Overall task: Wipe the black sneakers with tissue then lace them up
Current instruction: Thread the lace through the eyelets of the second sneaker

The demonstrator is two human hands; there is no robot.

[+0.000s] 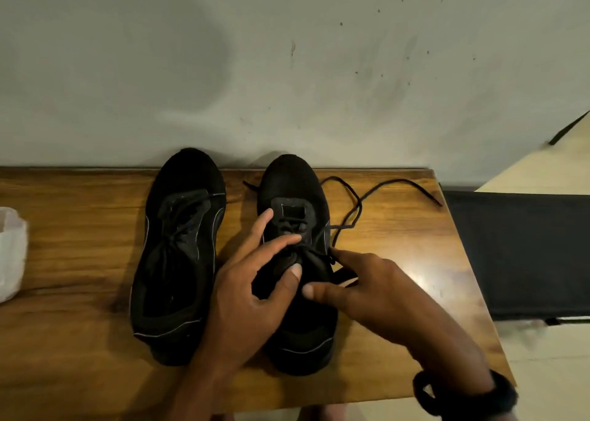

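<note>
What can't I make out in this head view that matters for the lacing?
Head view only:
- Upper eyelets of the right-hand sneaker: covered by the left hand and right hand.
- Whether the right hand pinches the lace: the hand covers the contact.
- Lacing of the left-hand sneaker: black on black, too dark.
- White item on the table: cut off by the left edge.

This looks like a plain room in a home to me. A wooden table [79,261] stands pushed against a pale wall [287,69] marked with scuffs, smudges and dark specks. My sneakers [178,254] sit right on the tabletop, with a white plastic bag [11,254] at its left edge. To the right there is pale floor [549,372] and some black fabric [526,254] beside the table.
</note>
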